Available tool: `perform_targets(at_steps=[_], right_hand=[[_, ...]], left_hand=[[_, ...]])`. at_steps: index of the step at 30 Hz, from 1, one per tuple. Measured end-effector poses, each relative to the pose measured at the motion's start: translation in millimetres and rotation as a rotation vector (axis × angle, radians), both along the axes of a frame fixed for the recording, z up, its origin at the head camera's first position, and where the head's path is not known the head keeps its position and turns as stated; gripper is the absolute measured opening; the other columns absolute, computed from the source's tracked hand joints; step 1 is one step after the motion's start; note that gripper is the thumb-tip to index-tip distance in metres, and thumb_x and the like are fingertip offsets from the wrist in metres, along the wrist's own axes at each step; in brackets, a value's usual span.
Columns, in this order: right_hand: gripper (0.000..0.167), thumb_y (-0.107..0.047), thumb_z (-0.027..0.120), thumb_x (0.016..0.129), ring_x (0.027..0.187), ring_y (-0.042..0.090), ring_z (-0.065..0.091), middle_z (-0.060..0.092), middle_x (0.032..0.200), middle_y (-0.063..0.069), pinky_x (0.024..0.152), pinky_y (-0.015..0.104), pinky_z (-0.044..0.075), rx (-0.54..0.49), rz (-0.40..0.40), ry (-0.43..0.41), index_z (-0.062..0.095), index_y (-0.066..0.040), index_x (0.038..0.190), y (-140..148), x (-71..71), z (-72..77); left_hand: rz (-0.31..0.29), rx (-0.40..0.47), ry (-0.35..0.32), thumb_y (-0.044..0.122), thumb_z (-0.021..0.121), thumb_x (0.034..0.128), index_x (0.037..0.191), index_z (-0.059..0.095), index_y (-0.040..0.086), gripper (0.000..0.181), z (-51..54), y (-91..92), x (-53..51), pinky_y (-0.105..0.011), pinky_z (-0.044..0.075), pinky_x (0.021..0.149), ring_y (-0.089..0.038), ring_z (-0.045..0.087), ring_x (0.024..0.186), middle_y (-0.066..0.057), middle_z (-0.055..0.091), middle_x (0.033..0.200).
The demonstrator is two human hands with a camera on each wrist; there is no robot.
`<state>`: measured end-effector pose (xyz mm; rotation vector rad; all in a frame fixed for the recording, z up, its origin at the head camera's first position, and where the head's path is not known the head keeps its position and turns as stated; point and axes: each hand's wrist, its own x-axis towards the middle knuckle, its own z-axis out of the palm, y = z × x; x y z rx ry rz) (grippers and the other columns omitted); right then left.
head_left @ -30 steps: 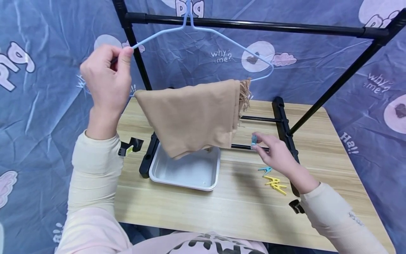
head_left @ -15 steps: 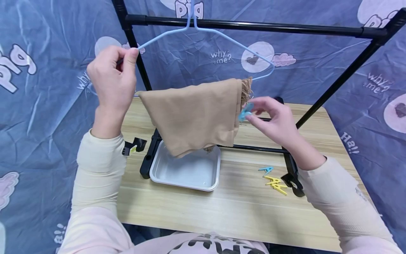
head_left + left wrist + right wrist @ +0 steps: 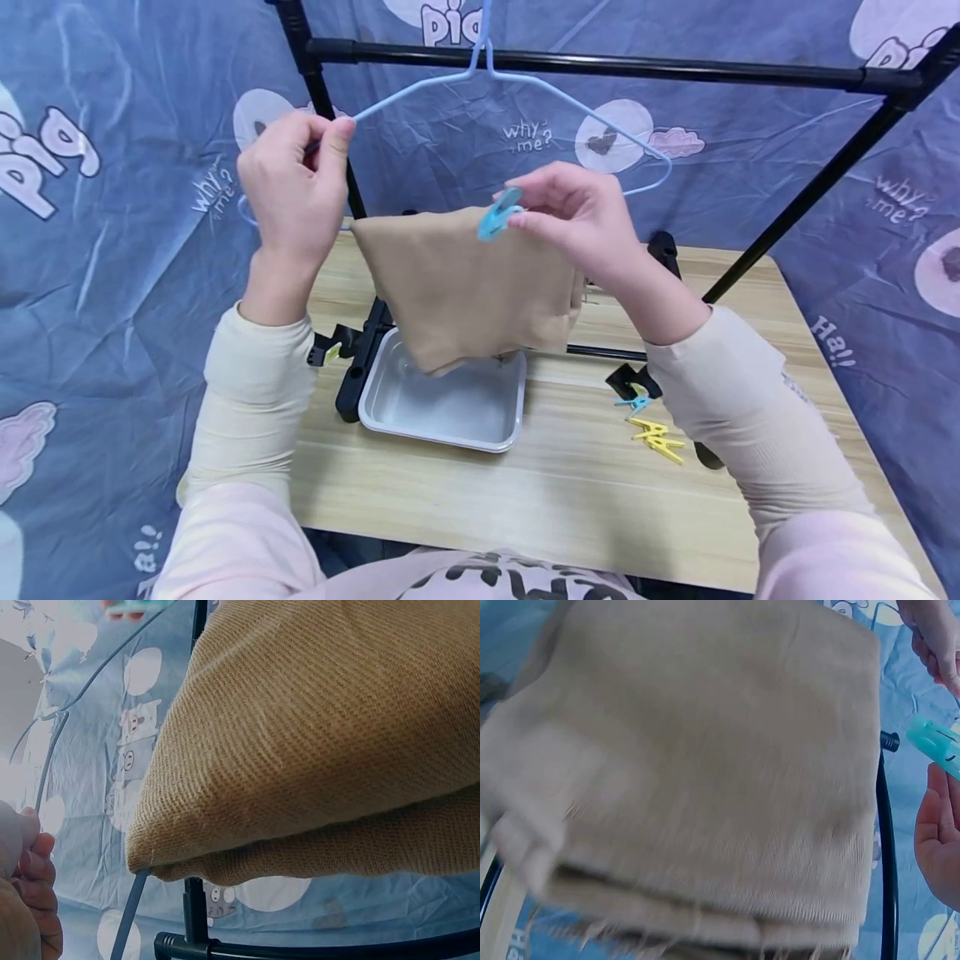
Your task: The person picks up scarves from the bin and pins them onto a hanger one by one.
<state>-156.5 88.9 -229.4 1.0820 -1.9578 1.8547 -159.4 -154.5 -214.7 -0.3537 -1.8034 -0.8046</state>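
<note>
My left hand grips the left arm of a light blue clothes hanger. Draped over the hanger's bottom bar is a folded tan scarf with a fringe, seen close up as woven tan cloth in the left wrist view. Between thumb and fingers my right hand pinches a teal clothespin, in front of the scarf's upper edge. In the right wrist view the clothespin is beside the scarf, apart from it. The scarf's fringe is mostly hidden behind my right hand in the head view.
A black rack's top bar runs behind the hanger. Below the scarf, a white tray stands on the wooden table. Another blue clothespin and yellow clothespins lie at the right, near my right sleeve.
My right hand has carried the teal clothespin up and left, from above the table to the scarf's upper edge. The left hand, hanger and scarf have shifted slightly right.
</note>
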Motion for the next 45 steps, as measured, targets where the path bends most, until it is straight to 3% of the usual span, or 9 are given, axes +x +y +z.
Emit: perform_targets(at_steps=[11,17,23,33,45], right_hand=[[0.016,0.017,0.060,0.069,0.068,0.017,0.060,0.064,0.075,0.008,0.063,0.027,0.047,-0.084,0.032,-0.089,0.061,0.010,0.083,-37.4,-11.2,13.0],[0.012,0.016,0.061,0.069,0.069,0.017,0.061,0.064,0.073,0.010,0.066,0.028,0.047,-0.095,-0.018,-0.157,0.062,0.007,0.078,-53.4,-13.2,17.6],[0.008,0.012,0.064,0.069,0.065,0.012,0.060,0.063,0.074,0.014,0.061,0.023,0.045,-0.053,-0.088,-0.168,0.062,0.009,0.075,-68.5,-18.0,16.9],[0.006,0.008,0.066,0.070,0.067,0.012,0.060,0.064,0.077,0.014,0.064,0.025,0.046,0.003,-0.116,-0.234,0.063,0.006,0.075,-73.9,-18.6,11.9],[0.005,0.002,0.068,0.071,0.065,0.011,0.059,0.064,0.076,0.009,0.061,0.024,0.046,0.125,-0.190,-0.241,0.064,0.002,0.075,-71.5,-16.9,-2.3]], left_hand=[[-0.005,0.000,-0.013,0.028,0.056,0.0838,0.073,0.063,-0.004,0.034,2.8,6.4,-1.9,-0.025,0.025,0.055,-0.020,0.042,0.054,-0.013,0.050,0.058],[-0.035,0.000,-0.020,0.026,0.056,0.0839,0.073,0.062,-0.004,0.033,3.7,11.7,-3.4,-0.024,0.026,0.055,-0.022,0.043,0.055,-0.013,0.050,0.059],[-0.058,-0.008,-0.009,0.025,0.056,0.0837,0.071,0.061,-0.005,0.033,4.2,16.8,-4.5,-0.023,0.025,0.054,-0.021,0.041,0.053,-0.012,0.046,0.057],[-0.106,-0.014,0.026,0.023,0.057,0.0833,0.069,0.060,-0.004,0.031,2.0,28.3,-7.9,-0.024,0.025,0.052,-0.019,0.040,0.050,-0.010,0.044,0.055],[-0.154,-0.023,0.006,0.020,0.058,0.0829,0.068,0.059,-0.004,0.028,-12.4,36.4,-11.3,-0.024,0.024,0.051,-0.018,0.038,0.050,-0.008,0.042,0.054]])
